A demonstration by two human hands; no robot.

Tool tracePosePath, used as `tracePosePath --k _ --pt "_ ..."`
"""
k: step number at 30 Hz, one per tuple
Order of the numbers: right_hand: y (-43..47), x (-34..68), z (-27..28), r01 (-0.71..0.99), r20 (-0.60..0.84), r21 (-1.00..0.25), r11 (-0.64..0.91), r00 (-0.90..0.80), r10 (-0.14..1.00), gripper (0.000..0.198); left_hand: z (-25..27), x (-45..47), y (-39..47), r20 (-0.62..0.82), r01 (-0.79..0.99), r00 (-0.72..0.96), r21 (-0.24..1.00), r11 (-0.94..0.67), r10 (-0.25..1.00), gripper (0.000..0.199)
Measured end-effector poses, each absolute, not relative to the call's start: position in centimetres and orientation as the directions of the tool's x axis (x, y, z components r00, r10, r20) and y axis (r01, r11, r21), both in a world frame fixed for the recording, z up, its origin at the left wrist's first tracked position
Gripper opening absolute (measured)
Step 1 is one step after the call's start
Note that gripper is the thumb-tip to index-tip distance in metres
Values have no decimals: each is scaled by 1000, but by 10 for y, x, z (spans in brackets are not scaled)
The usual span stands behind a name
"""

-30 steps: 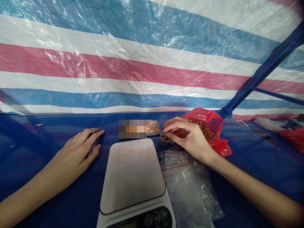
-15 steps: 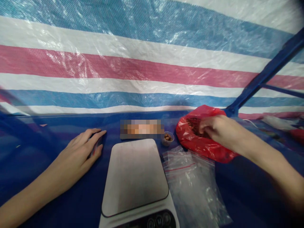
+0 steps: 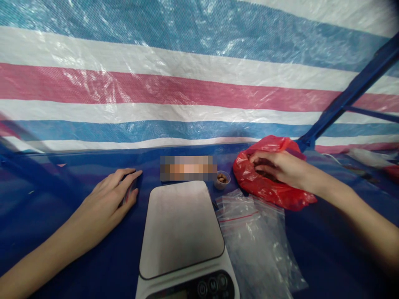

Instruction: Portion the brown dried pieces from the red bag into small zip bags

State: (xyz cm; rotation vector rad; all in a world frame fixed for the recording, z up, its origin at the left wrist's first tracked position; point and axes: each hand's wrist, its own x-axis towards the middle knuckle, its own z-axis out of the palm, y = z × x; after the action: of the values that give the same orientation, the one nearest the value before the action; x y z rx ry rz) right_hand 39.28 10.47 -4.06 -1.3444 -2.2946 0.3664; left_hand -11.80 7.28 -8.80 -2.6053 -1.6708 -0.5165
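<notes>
Head view: right hand [image 3: 277, 168] dipped into red bag [image 3: 274, 199], grasp hidden, couldn't tell; left hand [image 3: 109, 195] lay slack on blue table [image 3: 62, 187]. Wrist catching bag's loose rim could have tipped it against small cup [image 3: 222, 187] just beside.

The scale platform [image 3: 182, 228] is showing smooth, matt metal; the red bag [image 3: 247, 179] and striped sheet [image 3: 174, 89] are displaying glossy, creased plastic.

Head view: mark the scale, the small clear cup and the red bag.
scale [image 3: 183, 234]: head view, on its weighing platform.
small clear cup [image 3: 221, 187]: head view, on its near wall.
red bag [image 3: 274, 194]: head view, on its near side, below the opening.
</notes>
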Motion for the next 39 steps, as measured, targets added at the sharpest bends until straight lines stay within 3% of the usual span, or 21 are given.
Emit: tracePosePath --k 5,8,14,17,23,30,35,39 --pt "96 389 -13 748 330 -334 574 -478 814 29 -90 -119 72 298 878 394 157 -452 870 53" --pt "84 376 1 753 443 -311 580 -425 790 25 -88 -118 72 301 879 390 162 -449 871 54" --pt "64 328 4 607 527 -502 616 -350 775 20 -85 -117 73 278 887 373 175 -428 885 57" --pt "62 305 -4 553 526 -522 649 -390 756 15 -86 -117 73 270 886 371 182 -426 889 59" --pt "65 282 -20 571 468 -416 707 -532 706 7 -82 -114 73 266 883 364 206 -421 893 59" --pt "68 315 0 671 512 -398 625 -402 759 14 -84 -115 73 285 886 364 187 -424 887 59" --pt "84 371 -20 783 307 -295 548 -465 830 12 -85 -116 73 283 884 375 177 -433 883 59" --pt "93 388 -46 844 253 -267 466 -405 879 34 -83 -115 72 272 889 366 182 -421 890 61"
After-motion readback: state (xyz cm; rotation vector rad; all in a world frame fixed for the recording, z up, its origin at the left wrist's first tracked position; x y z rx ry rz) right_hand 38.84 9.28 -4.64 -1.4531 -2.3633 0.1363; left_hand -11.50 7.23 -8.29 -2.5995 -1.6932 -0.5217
